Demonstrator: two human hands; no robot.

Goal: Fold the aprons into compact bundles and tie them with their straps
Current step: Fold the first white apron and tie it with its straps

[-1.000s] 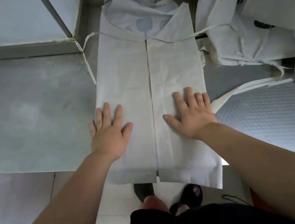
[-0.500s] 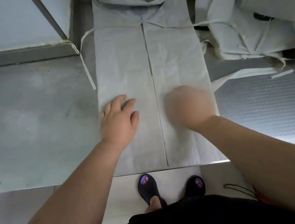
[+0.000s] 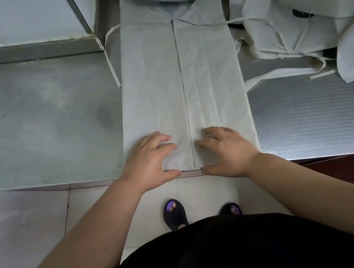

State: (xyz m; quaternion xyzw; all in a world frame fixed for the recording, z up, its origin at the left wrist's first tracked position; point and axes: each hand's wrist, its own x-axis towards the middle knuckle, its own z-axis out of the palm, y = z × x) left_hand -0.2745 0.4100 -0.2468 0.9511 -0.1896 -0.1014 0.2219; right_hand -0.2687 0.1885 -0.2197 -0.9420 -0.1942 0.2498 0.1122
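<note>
Now left hand (image 3: 150,160) and right hand (image 3: 228,151) — fingers curled — seemingly pinch the near hem of the folded pale-grey fabric apron (image 3: 181,87)

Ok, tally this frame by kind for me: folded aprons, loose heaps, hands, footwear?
Folded pale grey fabric apron: 1
Loose heap of pale aprons: 1
Hands gripping its near hem, left hand, right hand: 2
Open-toed black sandals: 2
Total: 6
</note>
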